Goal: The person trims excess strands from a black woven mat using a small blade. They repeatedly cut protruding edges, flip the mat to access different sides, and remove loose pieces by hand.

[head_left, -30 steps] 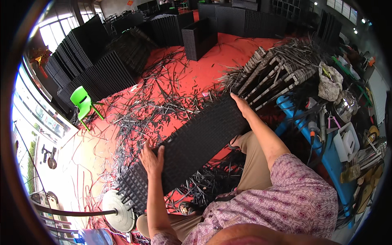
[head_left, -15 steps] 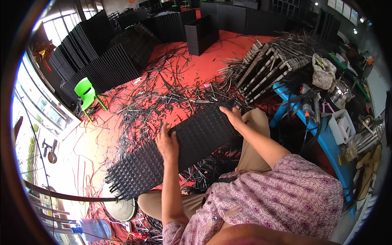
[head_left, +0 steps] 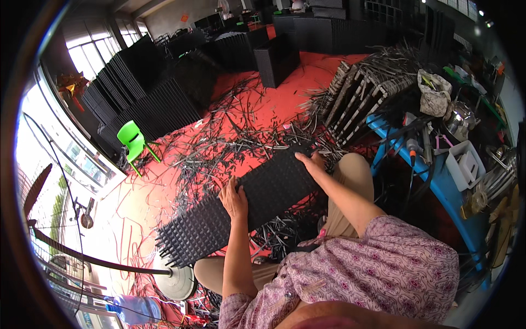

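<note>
A long black woven strip panel (head_left: 279, 189) lies slantwise across my lap, with loose strand ends at its near left end. My left hand (head_left: 234, 202) holds it around the middle, at its far edge, the thumb lying on the top face and some fingertips at the rim. At the panel's far right end my right hand (head_left: 312, 164) grips the edge; its thumb shows, while most of the fingers are hidden. Both my forearms reach in from below, over my bent knees.
Black strip scraps (head_left: 230, 134) litter the red floor. At right, a blue bench (head_left: 438, 181) carries tools and a white bin (head_left: 464, 166). A green chair (head_left: 131, 140) and black woven stacks (head_left: 148, 98) stand at left. A round grey stand base (head_left: 174, 281) and water jug (head_left: 137, 310) sit near left.
The whole view has shifted slightly, so the surroundings sit a little lower and further right. Both hands keep nearly the same places on the panel.
</note>
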Tool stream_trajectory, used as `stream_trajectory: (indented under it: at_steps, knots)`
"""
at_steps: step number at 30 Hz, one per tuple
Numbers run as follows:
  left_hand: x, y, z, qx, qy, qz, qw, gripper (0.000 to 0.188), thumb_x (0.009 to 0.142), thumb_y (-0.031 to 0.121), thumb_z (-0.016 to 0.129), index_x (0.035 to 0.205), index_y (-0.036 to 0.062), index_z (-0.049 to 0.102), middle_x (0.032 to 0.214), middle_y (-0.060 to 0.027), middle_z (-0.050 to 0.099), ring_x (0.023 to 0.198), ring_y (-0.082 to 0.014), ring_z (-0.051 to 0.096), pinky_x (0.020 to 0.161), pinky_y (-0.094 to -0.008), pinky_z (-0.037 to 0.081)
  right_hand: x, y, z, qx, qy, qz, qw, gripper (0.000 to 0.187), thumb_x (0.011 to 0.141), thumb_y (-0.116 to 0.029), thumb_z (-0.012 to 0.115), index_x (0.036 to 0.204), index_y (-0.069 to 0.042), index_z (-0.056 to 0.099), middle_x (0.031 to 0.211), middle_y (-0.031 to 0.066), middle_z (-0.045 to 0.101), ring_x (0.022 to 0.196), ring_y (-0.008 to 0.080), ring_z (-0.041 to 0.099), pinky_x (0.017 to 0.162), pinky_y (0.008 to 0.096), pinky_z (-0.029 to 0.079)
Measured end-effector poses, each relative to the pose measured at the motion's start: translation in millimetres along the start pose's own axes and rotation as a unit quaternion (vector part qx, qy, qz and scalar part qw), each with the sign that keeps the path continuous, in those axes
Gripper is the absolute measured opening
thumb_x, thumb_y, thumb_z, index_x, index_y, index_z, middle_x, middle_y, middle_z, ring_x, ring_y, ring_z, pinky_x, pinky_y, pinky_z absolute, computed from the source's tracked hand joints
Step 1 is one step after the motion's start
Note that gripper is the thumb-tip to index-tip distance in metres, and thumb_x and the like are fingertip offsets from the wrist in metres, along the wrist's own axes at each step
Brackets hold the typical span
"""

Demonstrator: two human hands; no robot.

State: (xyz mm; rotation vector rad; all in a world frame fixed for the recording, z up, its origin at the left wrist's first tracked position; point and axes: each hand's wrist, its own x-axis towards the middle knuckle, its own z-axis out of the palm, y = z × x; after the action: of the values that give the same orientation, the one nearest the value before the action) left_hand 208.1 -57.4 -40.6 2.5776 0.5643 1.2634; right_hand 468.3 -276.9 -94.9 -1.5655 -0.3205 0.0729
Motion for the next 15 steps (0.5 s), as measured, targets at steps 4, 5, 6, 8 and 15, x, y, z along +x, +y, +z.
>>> stream_trajectory:
  at_steps: [4,5,6,8,15]
  knots:
    - [-0.3,-2.2,-4.6,0.031,-0.019,-0.001,0.999,0.046,0.096,0.01,0.066,0.142,0.0089,0.06,0.111,-0.007,0.07,0.107,-0.0307,0.06,0.104,-0.0463,0.04,-14.2,-16.0,8.3,-0.137,0.01,0.077,0.988,0.088,0.079,-0.069,0.078,0.117,0.009,0.062,0.109,0.0289,0.073,0.107,0.0393,0.071,0.091,0.0465,0.054]
    - [-2.3,-0.7,-3.5,0.035,-0.023,-0.004,0.999,0.047,0.096,0.011,0.065,0.143,0.0089,0.059,0.111,-0.0074,0.07,0.107,-0.0309,0.059,0.104,-0.0463,0.04,-14.1,-12.7,7.3,-0.138,0.01,0.076,0.987,0.09,0.079,-0.071,0.077,0.117,0.009,0.061,0.11,0.03,0.072,0.107,0.04,0.071,0.091,0.0468,0.054]
    - [-1.4,3.2,-1.4,0.034,-0.021,-0.006,0.999,0.048,0.096,0.011,0.065,0.143,0.0089,0.059,0.111,-0.0077,0.069,0.107,-0.031,0.059,0.104,-0.0463,0.04,-6.6,-11.7,5.2,-0.143,0.012,0.069,0.987,0.092,0.079,-0.072,0.076,0.118,0.009,0.06,0.111,0.031,0.072,0.107,0.0406,0.071,0.091,0.047,0.054]
    - [8.9,6.1,4.0,0.029,-0.034,-0.015,0.999,0.052,0.095,0.013,0.064,0.147,0.0091,0.056,0.111,-0.0095,0.069,0.108,-0.0312,0.059,0.103,-0.0469,0.04,6.3,-8.8,-0.2,-0.133,-0.014,0.081,0.988,0.091,0.08,-0.072,0.075,0.117,0.009,0.059,0.113,0.0307,0.071,0.108,0.0416,0.07,0.092,0.0471,0.054]
    - [7.1,8.9,-1.5,0.02,-0.052,0.055,0.997,0.059,0.095,0.02,0.069,0.148,0.0011,0.052,0.123,-0.0156,0.069,0.117,-0.0364,0.059,0.108,-0.0485,0.04,1.7,9.5,-4.7,-0.165,-0.084,0.102,0.977,0.094,0.089,-0.074,0.064,0.143,0.003,0.054,0.129,0.0262,0.07,0.127,0.0424,0.064,0.104,0.0489,0.049]
